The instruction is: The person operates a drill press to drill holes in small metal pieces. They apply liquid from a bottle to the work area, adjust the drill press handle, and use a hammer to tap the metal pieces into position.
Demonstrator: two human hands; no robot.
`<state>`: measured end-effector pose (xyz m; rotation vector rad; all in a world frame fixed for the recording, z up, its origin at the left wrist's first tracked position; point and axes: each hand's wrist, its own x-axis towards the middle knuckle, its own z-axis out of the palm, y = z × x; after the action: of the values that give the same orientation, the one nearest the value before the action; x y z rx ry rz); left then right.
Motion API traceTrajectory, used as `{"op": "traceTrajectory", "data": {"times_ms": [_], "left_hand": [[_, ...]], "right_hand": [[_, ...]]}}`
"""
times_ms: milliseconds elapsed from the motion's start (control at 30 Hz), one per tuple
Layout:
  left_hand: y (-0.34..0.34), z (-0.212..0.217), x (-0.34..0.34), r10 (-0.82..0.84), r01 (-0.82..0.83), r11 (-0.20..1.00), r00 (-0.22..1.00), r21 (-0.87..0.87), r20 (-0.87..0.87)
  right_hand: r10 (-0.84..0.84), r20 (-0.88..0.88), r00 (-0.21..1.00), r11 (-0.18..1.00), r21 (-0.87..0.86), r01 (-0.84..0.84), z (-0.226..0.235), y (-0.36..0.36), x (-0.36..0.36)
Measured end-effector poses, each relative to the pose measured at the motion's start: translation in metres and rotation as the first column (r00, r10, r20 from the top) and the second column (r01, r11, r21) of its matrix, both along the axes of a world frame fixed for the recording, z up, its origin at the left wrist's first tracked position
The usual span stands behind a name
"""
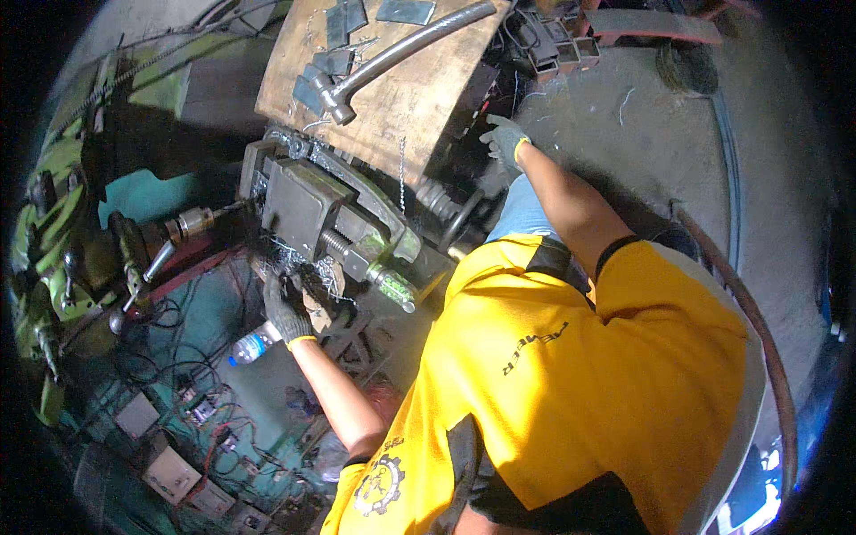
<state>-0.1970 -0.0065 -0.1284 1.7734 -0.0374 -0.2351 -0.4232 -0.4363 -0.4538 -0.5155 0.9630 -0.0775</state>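
Grey floor (580, 134); left hand (287, 308) half-curled by chips (292, 257), grip unclear; right hand (506, 141) loosely open, seemingly empty; vise (305, 205) between them; both safest well clear of the bit (230, 208)

Head cam, wide FOV, lookg dwn

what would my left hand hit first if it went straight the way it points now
Probably the metal shavings just ahead of your left hand, with the vise beyond, though depth is hard to judge.
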Motion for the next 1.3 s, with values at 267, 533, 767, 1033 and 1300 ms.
{"op": "traceTrajectory", "data": {"times_ms": [267, 533, 767, 1033, 1300], "left_hand": [[0.027, -0.004, -0.017, 0.082, -0.118, 0.987, 0.954, -0.112, -0.289], [0.036, -0.007, -0.010, 0.064, -0.116, 0.986, 0.925, -0.119, -0.374], [0.039, -0.011, -0.022, -0.007, -0.047, 0.989, 0.930, -0.137, -0.367], [0.052, 0.001, -0.038, -0.105, 0.069, 0.990, 0.945, -0.125, -0.308], [0.058, -0.031, -0.003, -0.207, 0.130, 0.974, 0.844, -0.186, -0.495]], "right_hand": [[-0.372, 0.225, 0.901, 0.908, 0.290, 0.302, -0.028, 0.019, 0.017], [-0.458, 0.110, 0.882, 0.889, 0.065, 0.453, 0.002, 0.035, 0.029], [-0.530, 0.174, 0.830, 0.842, 0.230, 0.489, -0.004, 0.024, 0.034], [-0.490, 0.131, 0.862, 0.866, 0.190, 0.463, -0.029, 0.018, 0.049], [-0.044, 0.218, 0.975, 0.997, -0.057, 0.058, -0.041, -0.002, 0.020]]}}
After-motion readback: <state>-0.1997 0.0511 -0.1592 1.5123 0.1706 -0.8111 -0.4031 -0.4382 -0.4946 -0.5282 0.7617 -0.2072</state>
